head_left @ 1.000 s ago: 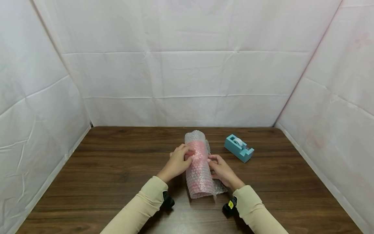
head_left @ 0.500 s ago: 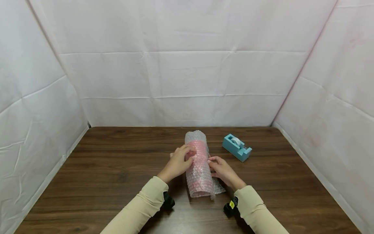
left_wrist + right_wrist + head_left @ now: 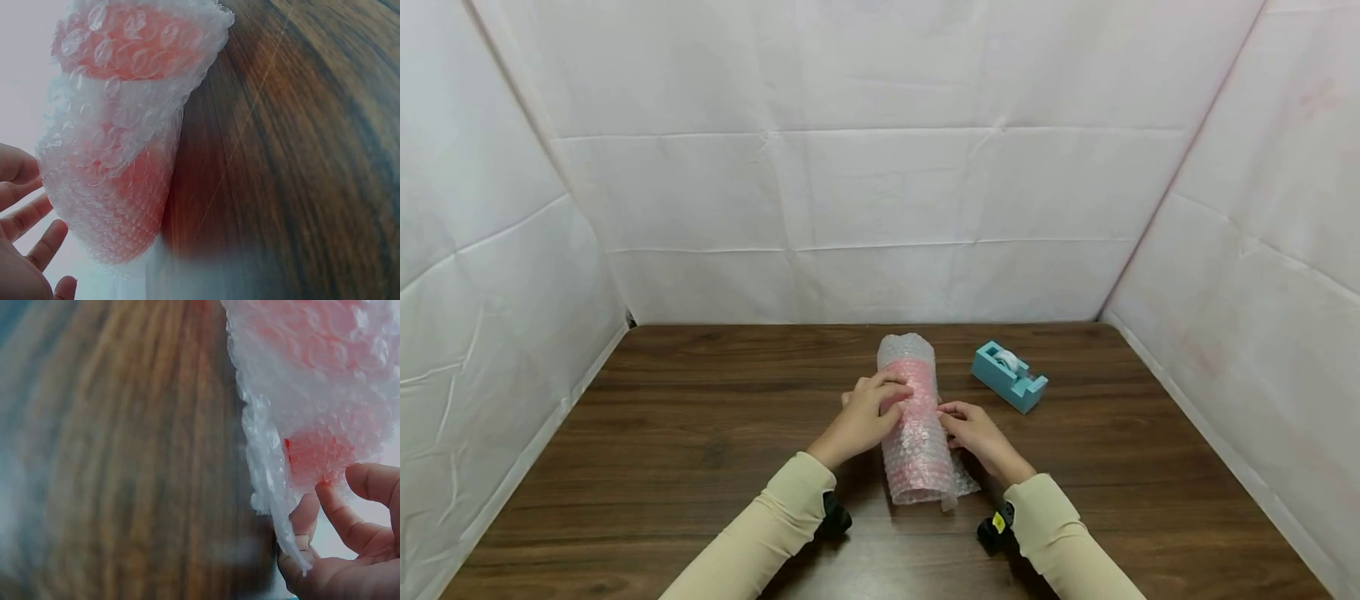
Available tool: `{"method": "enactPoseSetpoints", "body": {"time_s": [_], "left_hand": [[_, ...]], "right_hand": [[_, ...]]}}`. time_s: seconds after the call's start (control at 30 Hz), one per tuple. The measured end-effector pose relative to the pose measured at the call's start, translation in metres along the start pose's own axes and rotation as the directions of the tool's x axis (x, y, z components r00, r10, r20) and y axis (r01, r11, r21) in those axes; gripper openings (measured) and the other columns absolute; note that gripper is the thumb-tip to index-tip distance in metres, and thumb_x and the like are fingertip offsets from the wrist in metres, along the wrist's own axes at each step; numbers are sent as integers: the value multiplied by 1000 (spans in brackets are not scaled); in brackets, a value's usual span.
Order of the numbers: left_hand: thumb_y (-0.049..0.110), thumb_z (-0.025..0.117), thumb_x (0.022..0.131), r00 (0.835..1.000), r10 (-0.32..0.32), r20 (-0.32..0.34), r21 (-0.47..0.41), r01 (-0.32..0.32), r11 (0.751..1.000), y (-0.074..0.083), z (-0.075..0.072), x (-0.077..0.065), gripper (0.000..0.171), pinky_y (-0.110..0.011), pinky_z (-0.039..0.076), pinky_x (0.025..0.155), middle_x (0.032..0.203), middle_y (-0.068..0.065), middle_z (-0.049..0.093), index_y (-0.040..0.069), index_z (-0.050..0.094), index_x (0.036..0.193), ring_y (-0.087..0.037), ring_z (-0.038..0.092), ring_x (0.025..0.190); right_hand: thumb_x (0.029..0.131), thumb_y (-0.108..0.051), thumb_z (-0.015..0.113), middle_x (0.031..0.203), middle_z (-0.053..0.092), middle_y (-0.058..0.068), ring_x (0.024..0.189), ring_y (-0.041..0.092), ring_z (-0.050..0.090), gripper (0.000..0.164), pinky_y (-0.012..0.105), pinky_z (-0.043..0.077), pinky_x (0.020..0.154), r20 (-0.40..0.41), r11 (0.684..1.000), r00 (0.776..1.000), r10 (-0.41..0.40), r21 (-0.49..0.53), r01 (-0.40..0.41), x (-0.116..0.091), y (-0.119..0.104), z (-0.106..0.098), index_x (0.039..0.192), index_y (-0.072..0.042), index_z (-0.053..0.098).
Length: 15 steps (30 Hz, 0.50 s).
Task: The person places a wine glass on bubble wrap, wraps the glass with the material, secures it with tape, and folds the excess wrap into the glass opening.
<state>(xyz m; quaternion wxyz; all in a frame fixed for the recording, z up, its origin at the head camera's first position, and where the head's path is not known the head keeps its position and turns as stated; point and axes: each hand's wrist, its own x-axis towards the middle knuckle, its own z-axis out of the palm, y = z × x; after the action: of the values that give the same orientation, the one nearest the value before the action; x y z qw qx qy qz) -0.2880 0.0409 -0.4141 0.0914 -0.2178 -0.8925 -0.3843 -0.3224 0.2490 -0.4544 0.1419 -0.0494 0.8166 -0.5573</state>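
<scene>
In the head view a roll of bubble wrap [image 3: 916, 454] lies lengthwise on the table, and something pink shows through its layers. A loose flap [image 3: 964, 477] of the wrap sticks out on its right side. My left hand [image 3: 861, 421] rests on the roll's left side with spread, bent fingers; in the left wrist view its fingertips are at the wrap. On the other side my right hand [image 3: 977, 437] pinches at the wrap's edge. The right wrist view shows the flap's edge [image 3: 272, 481] running down among my right fingers.
A blue tape dispenser [image 3: 1009, 379] holding a roll of clear tape stands at the back right of the brown wooden table [image 3: 715, 400]. White cloth [image 3: 880, 192] hangs behind the table and along both sides.
The roll has turned and shifted slightly to the right, with both hands staying on it. Less of the loose flap shows beside it.
</scene>
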Motion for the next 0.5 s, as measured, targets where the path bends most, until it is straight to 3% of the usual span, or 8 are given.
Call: {"method": "enactPoseSetpoints", "body": {"time_s": [0.1,0.33,0.43,0.5], "left_hand": [[9,55,94,1000,1,3,-4,-1,1000,0,1,0,28,-54,28,86,133,-7,54,8,67,119,-33,46,115],[9,55,93,1000,-18,10,-28,18,999,1,2,1,28,-54,26,88,133,-7,54,8,67,119,-31,45,117],[9,55,93,1000,-18,11,-34,19,999,0,2,1,28,-56,26,89,133,-7,54,8,67,119,-32,44,119],[9,55,93,1000,-19,11,-38,19,999,0,2,1,29,-57,25,90,133,-8,54,8,66,119,-33,44,119]], "right_hand": [[98,-18,50,111,61,15,80,16,55,37,28,48,66,-7,1000,1000,24,-15,-24,1,-1,-1,127,4,54],[97,-26,52,128,56,22,104,23,58,53,37,53,78,37,994,994,98,-47,-96,-1,-3,-6,137,7,44],[97,-25,51,105,63,12,84,16,56,48,30,51,68,75,992,989,126,-29,-125,1,-4,-9,134,6,49],[96,-25,52,80,57,1,67,10,47,43,24,43,58,91,990,986,139,-22,-138,1,-6,-10,128,4,55]]}}
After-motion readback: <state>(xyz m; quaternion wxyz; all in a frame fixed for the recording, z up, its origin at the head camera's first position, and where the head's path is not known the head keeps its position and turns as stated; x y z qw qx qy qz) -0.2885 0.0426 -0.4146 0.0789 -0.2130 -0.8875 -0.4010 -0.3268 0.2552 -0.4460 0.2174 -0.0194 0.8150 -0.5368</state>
